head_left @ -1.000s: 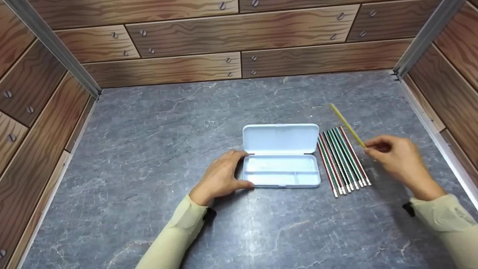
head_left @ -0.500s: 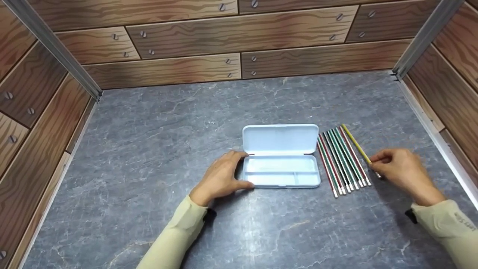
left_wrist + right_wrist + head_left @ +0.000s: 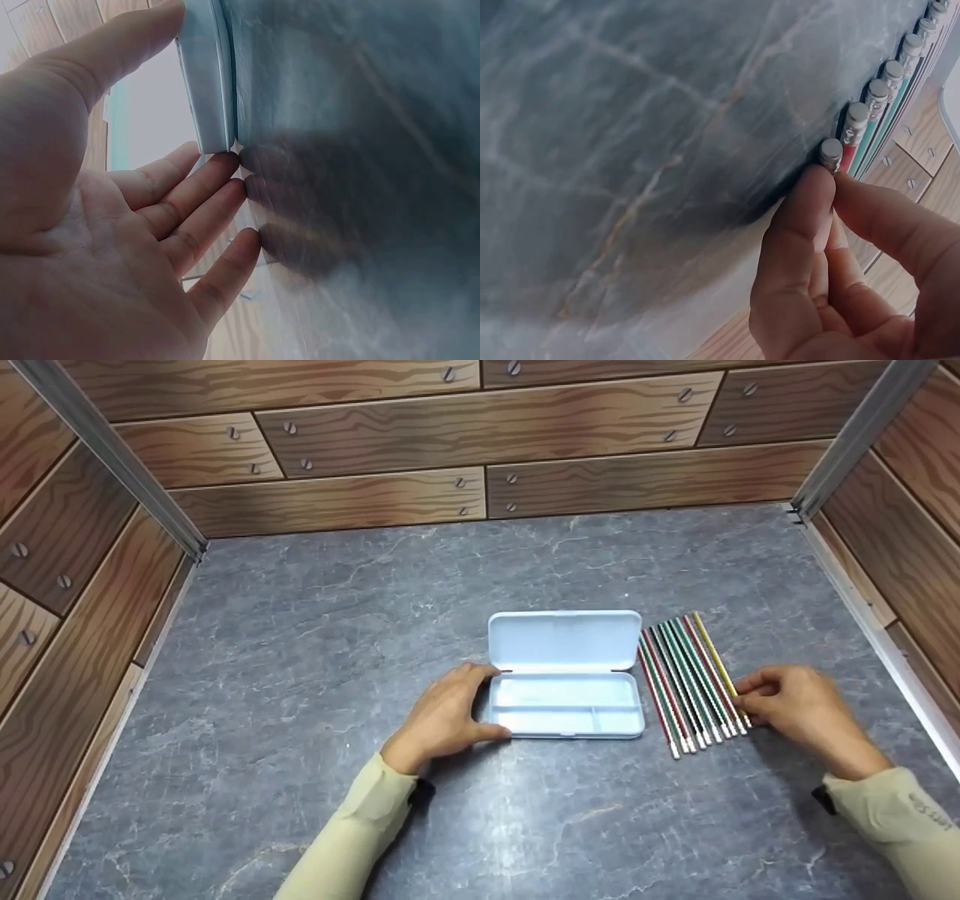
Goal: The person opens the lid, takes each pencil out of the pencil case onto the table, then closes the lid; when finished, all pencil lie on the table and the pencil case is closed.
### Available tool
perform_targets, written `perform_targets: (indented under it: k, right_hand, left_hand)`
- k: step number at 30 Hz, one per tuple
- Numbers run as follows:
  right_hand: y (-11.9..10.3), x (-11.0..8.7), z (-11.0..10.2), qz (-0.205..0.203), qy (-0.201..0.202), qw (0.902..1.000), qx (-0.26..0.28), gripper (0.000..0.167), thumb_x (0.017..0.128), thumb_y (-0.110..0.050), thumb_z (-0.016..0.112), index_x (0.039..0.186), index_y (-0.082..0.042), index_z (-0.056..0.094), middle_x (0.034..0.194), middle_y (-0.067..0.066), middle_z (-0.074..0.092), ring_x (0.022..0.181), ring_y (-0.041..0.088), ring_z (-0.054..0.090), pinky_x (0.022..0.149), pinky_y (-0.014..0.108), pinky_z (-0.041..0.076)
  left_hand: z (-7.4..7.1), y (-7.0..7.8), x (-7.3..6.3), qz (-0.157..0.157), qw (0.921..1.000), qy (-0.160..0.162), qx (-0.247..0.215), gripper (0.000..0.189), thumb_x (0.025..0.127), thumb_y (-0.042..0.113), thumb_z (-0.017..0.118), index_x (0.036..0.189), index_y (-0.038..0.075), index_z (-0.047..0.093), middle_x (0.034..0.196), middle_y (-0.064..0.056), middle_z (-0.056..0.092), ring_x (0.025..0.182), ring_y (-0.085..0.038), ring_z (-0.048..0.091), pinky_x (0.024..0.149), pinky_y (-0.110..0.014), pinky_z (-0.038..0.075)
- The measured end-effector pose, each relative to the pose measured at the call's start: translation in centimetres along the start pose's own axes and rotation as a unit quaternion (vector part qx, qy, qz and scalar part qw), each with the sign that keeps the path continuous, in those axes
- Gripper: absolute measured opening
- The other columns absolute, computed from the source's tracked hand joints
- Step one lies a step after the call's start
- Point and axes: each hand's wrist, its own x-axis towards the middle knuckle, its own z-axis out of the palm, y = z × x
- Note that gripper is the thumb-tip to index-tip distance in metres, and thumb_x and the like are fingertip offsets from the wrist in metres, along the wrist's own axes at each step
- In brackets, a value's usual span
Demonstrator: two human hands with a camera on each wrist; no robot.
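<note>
A pale blue pencil case (image 3: 567, 706) lies with its lid raised, its divided tray bare inside. My left hand (image 3: 444, 712) holds the case's left end, thumb at the front corner and index finger at the hinge side; the left wrist view shows the case's end (image 3: 206, 75) between thumb and fingers. To the right lies a row of striped pencils (image 3: 686, 690) in red, green and black, eraser ends towards me. At the row's right side my right hand (image 3: 799, 712) pinches a yellow pencil (image 3: 712, 649) near its eraser end. Its eraser (image 3: 830, 150) shows beside the others.
The grey marbled tabletop (image 3: 322, 622) runs all around the case and pencils. Wood-patterned panels (image 3: 375, 442) stand at the back and both sides, with metal corner posts (image 3: 855, 442).
My right hand has brought the yellow pencil down and left, from above the tabletop to lie along the row's right edge. The left hand and case have stayed put.
</note>
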Motion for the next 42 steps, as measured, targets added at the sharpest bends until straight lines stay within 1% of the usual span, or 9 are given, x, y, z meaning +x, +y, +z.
perform_targets:
  k: [7,12,15,17,22,23,29,34,42]
  right_hand:
    - [-0.4,-0.1,-0.2,-0.011,0.013,0.9998,-0.006,0.033,0.103,-0.014,0.075,0.124,0.011,0.076,0.096,0.013,0.085,0.071,0.006,0.074,0.064,0.021,0.059]
    - [-1.8,0.4,-0.2,-0.033,0.08,0.9959,-0.026,0.033,0.107,-0.021,0.072,0.126,0.005,0.078,0.107,0.023,0.084,0.079,0.007,0.07,0.067,0.017,0.052]
    - [-3.4,1.1,0.4,-0.066,0.123,0.9902,0.002,0.031,0.107,-0.023,0.075,0.126,0.001,0.081,0.118,0.026,0.083,0.085,-0.004,0.065,0.072,0.01,0.05]
    - [-4.6,1.7,0.9,-0.082,0.135,0.9864,0.047,0.031,0.106,-0.024,0.078,0.127,-0.001,0.082,0.117,0.015,0.085,0.088,-0.01,0.063,0.076,0.006,0.05]
    - [-7.7,3.7,1.8,-0.086,0.109,0.9727,0.187,0.041,0.106,-0.026,0.079,0.135,0.003,0.077,0.1,-0.024,0.08,0.091,-0.01,0.07,0.082,0.008,0.057]
    - [-8.2,4.1,2.0,-0.084,0.1,0.9684,0.212,0.043,0.106,-0.024,0.079,0.137,0.006,0.075,0.097,-0.027,0.079,0.091,-0.008,0.072,0.083,0.01,0.059]
    - [-9.9,6.2,2.9,-0.068,0.059,0.953,0.289,0.05,0.109,-0.025,0.075,0.141,0.013,0.069,0.096,-0.023,0.08,0.089,0.0,0.079,0.087,0.018,0.066]
    - [-10.3,5.9,3.2,-0.058,0.064,0.9546,0.285,0.048,0.107,-0.033,0.077,0.133,0.008,0.075,0.094,-0.022,0.079,0.088,0.001,0.078,0.087,0.02,0.066]
    - [-9.7,4.9,2.8,-0.087,0.056,0.9589,0.264,0.034,0.104,-0.029,0.083,0.12,0.001,0.082,0.09,-0.017,0.08,0.083,0.004,0.076,0.08,0.02,0.065]
  left_hand:
    - [0.1,0.0,-0.1,0.002,1.0,0.005,-0.005,0.086,0.084,0.037,0.099,0.154,0.009,0.059,0.15,-0.015,0.066,0.143,-0.037,0.062,0.12,-0.061,0.051]
    - [-0.1,0.0,-0.1,0.005,0.9999,0.007,-0.006,0.086,0.084,0.036,0.099,0.154,0.008,0.058,0.15,-0.016,0.066,0.143,-0.039,0.062,0.121,-0.061,0.05]
    - [-0.1,0.0,-0.2,0.003,1.0,0.006,-0.007,0.086,0.084,0.036,0.099,0.155,0.008,0.058,0.151,-0.016,0.066,0.143,-0.039,0.061,0.122,-0.061,0.05]
    - [0.0,0.0,-0.2,0.002,1.0,0.006,-0.008,0.086,0.084,0.036,0.099,0.155,0.008,0.058,0.151,-0.016,0.066,0.143,-0.038,0.062,0.122,-0.06,0.05]
    - [0.1,0.1,-0.1,0.001,1.0,0.004,-0.005,0.087,0.084,0.037,0.099,0.156,0.009,0.058,0.152,-0.016,0.065,0.144,-0.038,0.061,0.124,-0.059,0.049]
    - [0.1,0.2,-0.1,0.0,1.0,0.003,-0.005,0.088,0.084,0.037,0.099,0.156,0.009,0.057,0.152,-0.016,0.065,0.145,-0.038,0.061,0.124,-0.059,0.049]
    - [0.5,0.4,0.2,-0.003,1.0,0.003,-0.004,0.088,0.084,0.037,0.099,0.157,0.008,0.057,0.152,-0.016,0.065,0.145,-0.037,0.06,0.124,-0.058,0.049]
    - [0.6,0.6,0.2,-0.004,0.9999,0.01,-0.01,0.087,0.084,0.036,0.099,0.155,0.005,0.058,0.151,-0.017,0.066,0.143,-0.038,0.061,0.123,-0.059,0.049]
    - [0.3,0.3,0.0,-0.002,0.9997,0.024,0.002,0.083,0.084,0.036,0.1,0.15,0.003,0.063,0.145,-0.016,0.067,0.136,-0.037,0.062,0.122,-0.054,0.051]
